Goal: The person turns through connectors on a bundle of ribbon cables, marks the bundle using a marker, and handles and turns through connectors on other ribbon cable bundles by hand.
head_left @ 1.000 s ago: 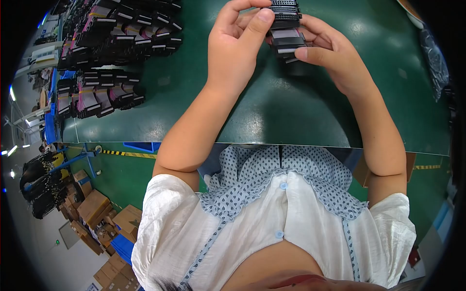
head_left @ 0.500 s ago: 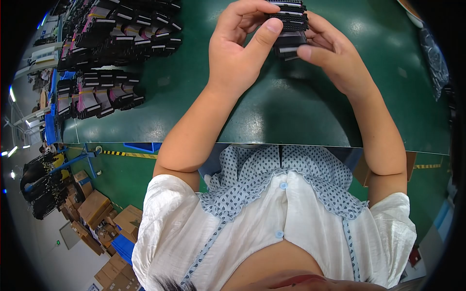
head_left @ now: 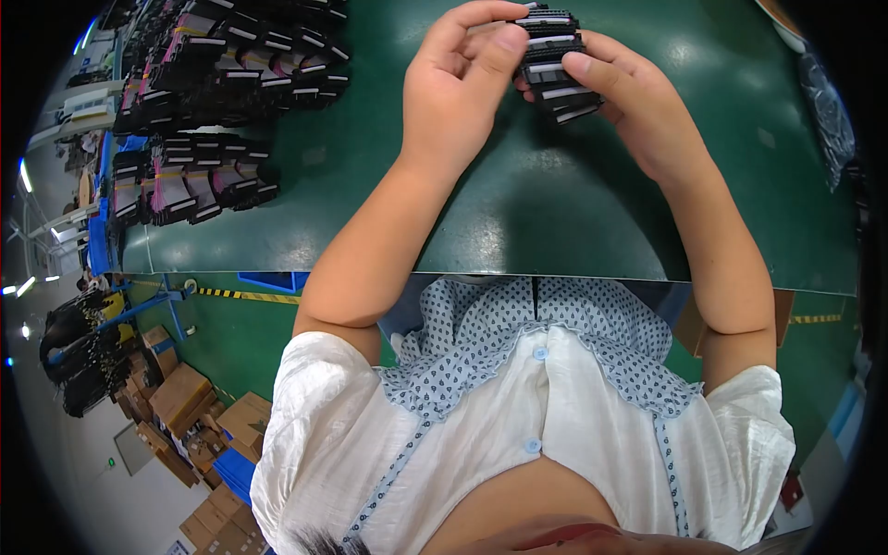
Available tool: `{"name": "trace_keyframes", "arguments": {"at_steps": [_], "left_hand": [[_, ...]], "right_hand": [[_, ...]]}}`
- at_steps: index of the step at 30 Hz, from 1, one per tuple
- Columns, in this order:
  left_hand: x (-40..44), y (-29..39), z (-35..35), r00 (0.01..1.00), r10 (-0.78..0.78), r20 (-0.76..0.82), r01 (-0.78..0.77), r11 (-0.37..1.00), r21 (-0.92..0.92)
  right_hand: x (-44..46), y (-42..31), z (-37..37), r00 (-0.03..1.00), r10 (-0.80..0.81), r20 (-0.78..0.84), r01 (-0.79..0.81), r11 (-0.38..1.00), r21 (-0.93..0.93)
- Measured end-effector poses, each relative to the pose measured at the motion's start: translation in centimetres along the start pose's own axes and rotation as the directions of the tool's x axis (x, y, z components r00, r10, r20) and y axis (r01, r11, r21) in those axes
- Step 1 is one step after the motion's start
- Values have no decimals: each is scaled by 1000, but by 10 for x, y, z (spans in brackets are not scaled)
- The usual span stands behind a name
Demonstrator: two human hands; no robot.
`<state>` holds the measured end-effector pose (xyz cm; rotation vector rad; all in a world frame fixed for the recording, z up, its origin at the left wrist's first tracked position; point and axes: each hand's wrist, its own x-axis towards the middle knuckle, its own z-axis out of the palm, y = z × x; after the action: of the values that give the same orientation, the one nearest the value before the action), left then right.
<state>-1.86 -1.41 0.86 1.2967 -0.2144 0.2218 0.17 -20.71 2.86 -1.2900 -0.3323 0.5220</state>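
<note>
Above the far part of the green table, both hands grip a stack of flat ribbon cables (head_left: 553, 69) with black connectors, some showing pale strips. My left hand (head_left: 460, 88) pinches its left side, thumb and forefinger at the upper connectors. On the other side, my right hand (head_left: 638, 102) wraps round the stack, its thumb across the grey ribbon part and its fingers mostly hidden behind. The lower connectors fan slightly apart. Piled at the left are similar bundles of ribbon cables (head_left: 208, 176), with pinkish wires and yellowish ties among them.
The green table (head_left: 370, 222) ends just in front of my body. A clear plastic bag (head_left: 823, 120) lies at its right edge. Cardboard boxes (head_left: 180, 398) and a blue crate (head_left: 236, 472) stand on the floor at left. More black cables (head_left: 79, 356) hang beyond the table.
The cable stack has tilted, and its lower connectors now spread lower and show more pale strips. My right thumb has moved up onto the ribbon; my left thumb has shifted slightly up and left.
</note>
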Motion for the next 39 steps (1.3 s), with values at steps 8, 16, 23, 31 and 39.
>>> {"name": "trace_keyframes", "arguments": {"at_steps": [8,16,23,31,39], "left_hand": [[4,-2,-4,999,1,-53,2,999,45],[1,3,-3,999,16,-41,-14,999,45],[-4,4,-5,997,79,24,-80,997,20],[-3,0,-8,999,-3,50,5,999,-39],[1,11,1,993,-76,-89,71,996,-60]], "right_hand": [[2,8,-2,988,-84,129,86,996,-10],[0,9,-4,980,-130,154,138,989,-47],[-1,11,-7,944,-252,214,294,935,-197],[0,18,-14,985,-168,29,169,983,-78],[2,11,-2,984,-137,114,141,990,-25]]}}
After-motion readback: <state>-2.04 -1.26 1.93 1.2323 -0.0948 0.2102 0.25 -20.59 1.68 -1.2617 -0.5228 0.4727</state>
